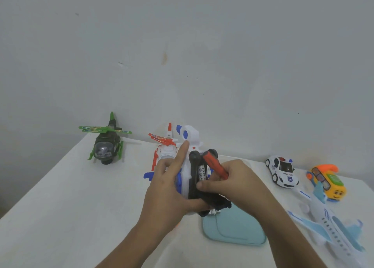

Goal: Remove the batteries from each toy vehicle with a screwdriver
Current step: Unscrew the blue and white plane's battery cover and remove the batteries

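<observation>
Mid-frame, the left hand grips the seemingly light, brittle white toy by its body; the right hand curls round the screwdriver by the batteries.

First helicopter: dark green body, bright green rotors. Second helicopter: white, red-orange rotors. Toy vehicle: white, blue accents. Screwdriver: red-orange handle. Police car: white, blue markings. Aeroplane: white, pale blue. Tray: teal. Desk: white.
</observation>
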`<action>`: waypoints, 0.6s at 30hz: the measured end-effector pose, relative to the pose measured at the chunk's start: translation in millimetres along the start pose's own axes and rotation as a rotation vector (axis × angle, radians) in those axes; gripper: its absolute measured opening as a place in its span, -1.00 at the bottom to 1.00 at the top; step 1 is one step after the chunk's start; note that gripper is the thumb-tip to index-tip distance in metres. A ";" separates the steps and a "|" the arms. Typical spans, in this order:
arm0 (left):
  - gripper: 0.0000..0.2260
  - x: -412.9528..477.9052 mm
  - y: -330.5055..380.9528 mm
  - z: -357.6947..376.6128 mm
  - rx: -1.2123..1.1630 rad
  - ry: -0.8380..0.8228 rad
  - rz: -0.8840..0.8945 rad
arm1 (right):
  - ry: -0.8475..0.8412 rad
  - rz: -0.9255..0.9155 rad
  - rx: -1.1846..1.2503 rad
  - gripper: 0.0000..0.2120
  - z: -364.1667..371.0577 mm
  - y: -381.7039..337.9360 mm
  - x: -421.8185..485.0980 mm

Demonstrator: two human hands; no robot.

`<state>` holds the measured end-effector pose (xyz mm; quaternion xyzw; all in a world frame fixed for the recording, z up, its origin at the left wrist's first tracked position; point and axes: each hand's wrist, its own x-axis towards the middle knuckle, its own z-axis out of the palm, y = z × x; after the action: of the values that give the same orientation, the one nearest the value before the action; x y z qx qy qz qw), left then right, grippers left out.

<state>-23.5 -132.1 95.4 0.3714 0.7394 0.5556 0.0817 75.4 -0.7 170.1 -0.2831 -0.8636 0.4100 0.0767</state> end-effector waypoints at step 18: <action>0.11 -5.6 -6.1 -7.1 -0.017 0.041 -0.087 | -0.018 0.141 0.331 -0.77 -31.0 27.2 9.9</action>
<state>-26.2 -141.8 91.1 0.3266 0.7518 0.5651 0.0937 90.1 39.1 168.9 -0.3227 -0.7631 0.5533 0.0858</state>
